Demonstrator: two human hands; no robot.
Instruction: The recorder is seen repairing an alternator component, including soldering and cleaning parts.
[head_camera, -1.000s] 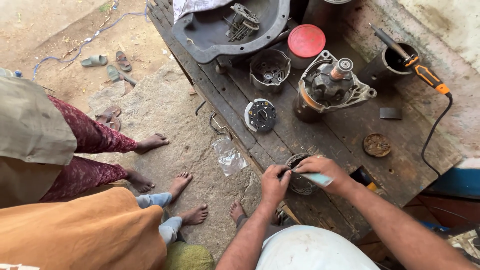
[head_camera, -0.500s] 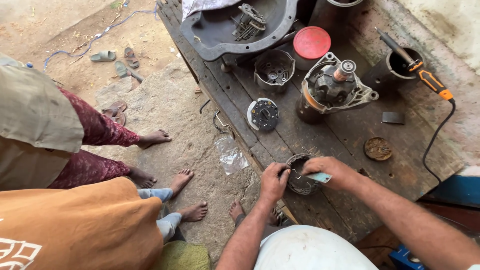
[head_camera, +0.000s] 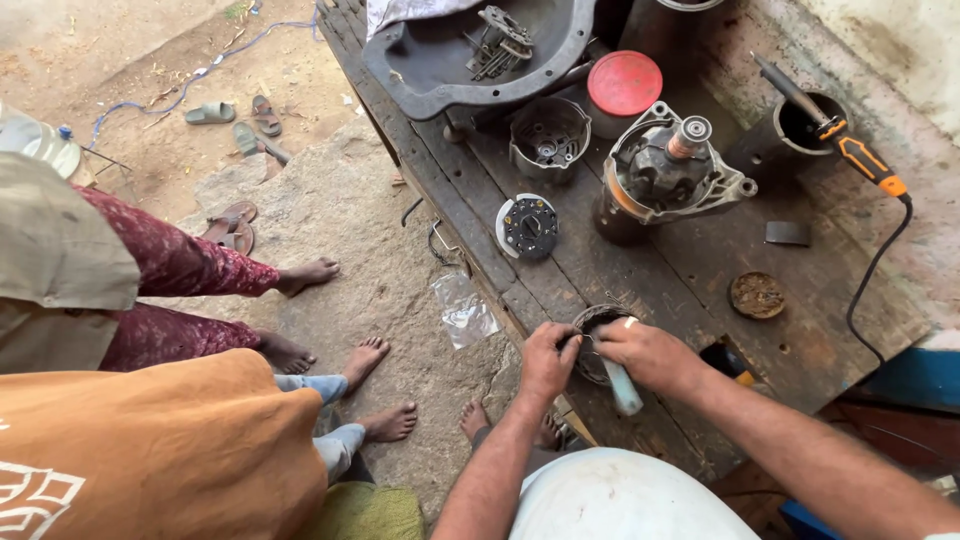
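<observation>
Bare forearms without sleeves, left hand (head_camera: 545, 362) at 7 o'clock, right hand (head_camera: 648, 352) at 5 o'clock, pale ring on one right finger, white garment over lap, bare feet

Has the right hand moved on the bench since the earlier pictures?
No. The right hand stays at the round metal ring near the bench edge, the same way from the rusty disc. Only the camera shifted.

I see soft, even daylight, brightest on the sandy ground (head_camera: 150, 90) at upper left and the pale wall (head_camera: 900, 50) at upper right. The dark wooden surface (head_camera: 690, 270) sits dimmer, with faint shadows. No glare. Focus is sharp throughout; the edges bend slightly from the wide lens.
</observation>
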